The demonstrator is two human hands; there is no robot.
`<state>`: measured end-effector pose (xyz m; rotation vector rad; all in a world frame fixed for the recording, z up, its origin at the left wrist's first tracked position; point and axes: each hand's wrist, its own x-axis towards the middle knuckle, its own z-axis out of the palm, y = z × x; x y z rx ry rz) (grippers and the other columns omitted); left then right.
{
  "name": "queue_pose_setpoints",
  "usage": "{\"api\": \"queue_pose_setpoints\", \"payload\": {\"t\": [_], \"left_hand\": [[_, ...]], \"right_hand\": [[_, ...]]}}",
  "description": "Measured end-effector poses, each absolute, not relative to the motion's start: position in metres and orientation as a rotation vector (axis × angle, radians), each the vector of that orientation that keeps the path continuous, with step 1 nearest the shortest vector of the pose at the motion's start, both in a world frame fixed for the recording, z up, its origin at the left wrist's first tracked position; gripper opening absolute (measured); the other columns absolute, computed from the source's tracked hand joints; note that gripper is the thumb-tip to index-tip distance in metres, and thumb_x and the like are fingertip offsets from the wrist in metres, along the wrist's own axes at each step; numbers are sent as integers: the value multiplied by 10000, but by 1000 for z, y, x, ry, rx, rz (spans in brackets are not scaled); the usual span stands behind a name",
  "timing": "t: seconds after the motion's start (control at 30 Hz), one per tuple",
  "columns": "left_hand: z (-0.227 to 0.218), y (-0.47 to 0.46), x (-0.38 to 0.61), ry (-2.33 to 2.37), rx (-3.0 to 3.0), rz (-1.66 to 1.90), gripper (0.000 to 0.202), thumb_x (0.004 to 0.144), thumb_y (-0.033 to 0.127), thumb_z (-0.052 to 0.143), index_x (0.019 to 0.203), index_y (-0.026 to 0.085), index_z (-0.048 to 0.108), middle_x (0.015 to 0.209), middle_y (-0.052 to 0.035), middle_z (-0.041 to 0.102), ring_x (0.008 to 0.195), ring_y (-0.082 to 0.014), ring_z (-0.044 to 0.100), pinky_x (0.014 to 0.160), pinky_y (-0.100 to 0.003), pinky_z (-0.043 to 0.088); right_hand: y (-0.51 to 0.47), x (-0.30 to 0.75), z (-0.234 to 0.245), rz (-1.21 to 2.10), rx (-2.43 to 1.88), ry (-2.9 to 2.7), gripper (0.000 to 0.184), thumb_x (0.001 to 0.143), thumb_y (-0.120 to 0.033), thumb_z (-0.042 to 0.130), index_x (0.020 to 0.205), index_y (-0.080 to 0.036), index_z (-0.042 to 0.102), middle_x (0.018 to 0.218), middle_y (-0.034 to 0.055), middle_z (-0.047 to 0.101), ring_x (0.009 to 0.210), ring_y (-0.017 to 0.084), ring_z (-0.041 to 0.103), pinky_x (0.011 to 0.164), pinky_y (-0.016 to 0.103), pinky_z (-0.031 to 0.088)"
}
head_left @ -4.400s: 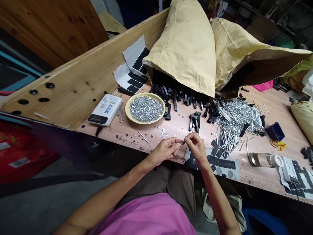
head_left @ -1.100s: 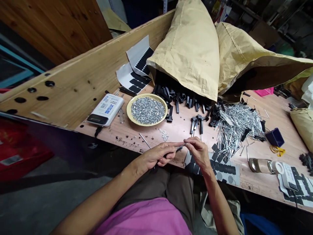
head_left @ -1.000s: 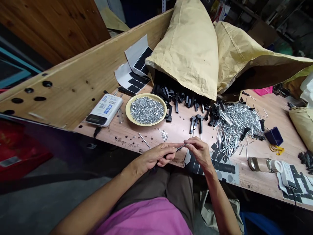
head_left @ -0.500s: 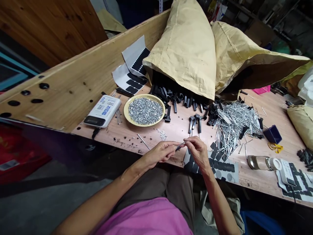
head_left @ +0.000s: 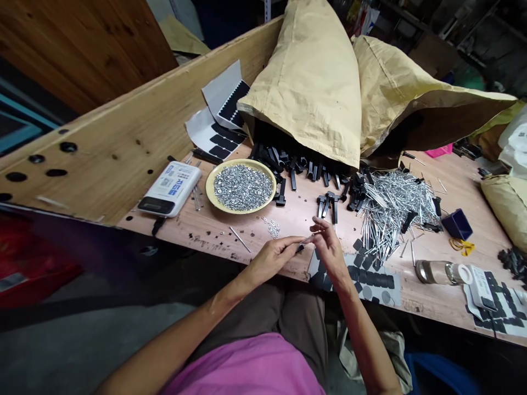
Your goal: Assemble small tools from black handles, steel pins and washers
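Note:
My left hand [head_left: 275, 257] pinches a thin silver metal rod [head_left: 305, 240] above the table's front edge. A small dark piece [head_left: 300, 248] shows just below the rod by my left fingertips; whether it is joined to the rod I cannot tell. My right hand [head_left: 327, 247] is at the rod's far end, with fingers apart and the index finger raised. Some small washers [head_left: 272, 227] lie loose beyond my left hand. Several black T-shaped plastic pieces with metal rods [head_left: 328, 204] lie just beyond my right hand. Under it is a sheet of black stickers [head_left: 373, 278].
A yellow bowl [head_left: 209, 192] of washers and a white power bank [head_left: 171, 189] stand left. Large paper sacks [head_left: 313, 82] lie behind, black parts spilling out. To the right are a heap of metal rods [head_left: 387, 214], a blue box [head_left: 457, 224] and a glass jar [head_left: 438, 272].
My right fingers have opened from a pinch at the rod's end, and the index finger has risen. My left hand still holds the rod. The view has shifted slightly.

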<state>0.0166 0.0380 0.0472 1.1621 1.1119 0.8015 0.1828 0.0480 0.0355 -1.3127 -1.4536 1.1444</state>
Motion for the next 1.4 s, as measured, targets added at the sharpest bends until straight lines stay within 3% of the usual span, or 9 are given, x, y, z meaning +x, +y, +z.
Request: {"api": "queue_pose_setpoints", "payload": {"t": [0.2, 0.37, 0.5, 0.63, 0.8, 1.03, 1.17, 1.27, 1.4], "left_hand": [[47, 39, 18, 1106, 1174, 817, 293, 789, 269, 528, 968, 164, 734, 863, -50, 726, 957, -217, 621, 822, -286, 478], [45, 38, 18, 1121, 1179, 790, 353, 812, 308, 505, 1066, 164, 703, 878, -54, 734, 870, -204, 638, 759, -286, 499], [39, 37, 20, 1142, 1310, 831, 336, 818, 291, 474, 1035, 172, 701, 1055, -65, 725, 984, -215, 630, 888, -313, 472], [33, 42, 28, 1393, 1452, 677, 297, 865, 251, 420, 1014, 197, 672, 964, -69, 726, 891, -210, 651, 823, -312, 465], [34, 62, 43, 1705, 1694, 260, 275, 904, 221, 388, 962, 154, 648, 899, -112, 683, 870, -237, 641, 751, -313, 442], [16, 68, 57, 1749, 1956, 188, 260, 904, 225, 417, 958, 159, 663, 989, -127, 640, 996, -250, 582, 744, -319, 473], [16, 59, 57, 1702, 2248, 555, 337, 907, 176, 403, 1183, 160, 595, 1203, -148, 612, 1159, -287, 508, 892, -415, 470], [27, 50, 56, 1463, 2507, 819, 455, 903, 85, 314, 1299, 171, 521, 1342, -113, 552, 1296, -275, 420, 1071, -482, 333], [44, 39, 46, 1413, 2427, 701, 459, 903, 91, 311, 1313, 156, 508, 1164, -123, 651, 1099, -234, 575, 1034, -450, 377]], "right_hand": [[52, 185, 35, 1050, -1343, -1549, 305, 808, -496, 604, 725, -203, 609, 735, 12, 605, 727, 153, 612, 703, 289, 507], [52, 185, 40, 1096, -1334, -1532, 307, 850, -492, 541, 951, -221, 644, 902, 33, 628, 824, 152, 619, 759, 293, 500], [53, 185, 34, 1075, -1323, -1536, 306, 819, -500, 587, 719, -212, 621, 741, 5, 587, 741, 147, 589, 701, 274, 486], [64, 194, 22, 906, -1529, -1540, 336, 824, -532, 543, 817, -204, 617, 811, 19, 603, 637, 129, 544, 592, 255, 454], [80, 202, 10, 498, -2131, -1714, 274, 825, -420, 589, 672, -194, 606, 743, 47, 617, 610, 158, 553, 580, 275, 398], [84, 192, 0, 274, -2315, -1926, 138, 851, -221, 534, 789, -168, 646, 858, 119, 663, 658, 199, 622, 568, 285, 377], [78, 201, 10, 136, -2061, -1863, 139, 848, -210, 518, 757, -187, 620, 780, 62, 635, 605, 158, 567, 557, 265, 377], [66, 206, 27, 189, -1645, -2066, 199, 901, -244, 472, 759, -208, 608, 775, 45, 608, 638, 155, 550, 591, 268, 409], [54, 204, 41, 198, -1253, -2247, 198, 929, -276, 482, 815, -228, 637, 789, 52, 630, 687, 170, 547, 661, 299, 443]]}}
